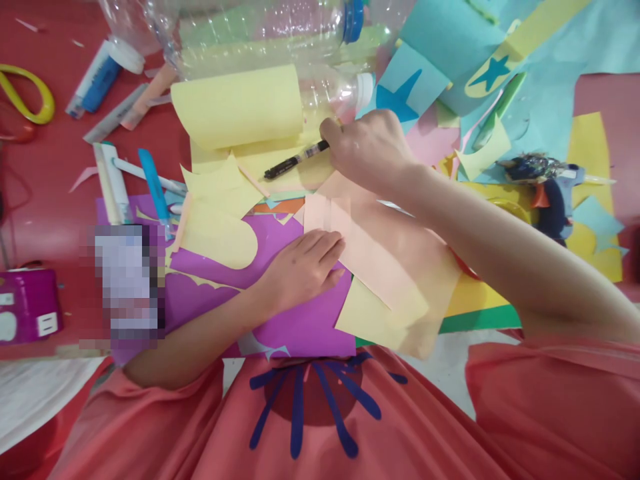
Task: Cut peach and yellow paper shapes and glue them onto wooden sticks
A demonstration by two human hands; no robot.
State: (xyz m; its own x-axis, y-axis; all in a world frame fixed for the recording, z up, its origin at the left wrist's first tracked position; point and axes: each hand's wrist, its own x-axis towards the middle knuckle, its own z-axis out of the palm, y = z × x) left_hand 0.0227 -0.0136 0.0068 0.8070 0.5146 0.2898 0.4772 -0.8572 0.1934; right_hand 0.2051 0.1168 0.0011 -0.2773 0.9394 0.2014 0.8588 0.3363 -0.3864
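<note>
While the left hand point(313, 263) lies flat at the centre of the frame, its fingers extended and enclosing nothing, we note that their tips rest on the peach strip point(373, 260), presumably to stop it sliding on the sheets beneath. Just above, the right hand point(370, 143) is closed around one end of a pen point(295, 160); we judge this a carrying hold rather than a writing one, since the barrel slants away leftward over cream paper point(295, 180). We cannot tell whether its far end touches that paper. At the right of the frame the glue gun point(557, 193) lies well apart from the left hand. Regarding labels, we see small marks on the barrel and white panels on the purple box point(35, 303) at lower left, but can read neither. The phone point(123, 267) beside it is pixelated.
</note>
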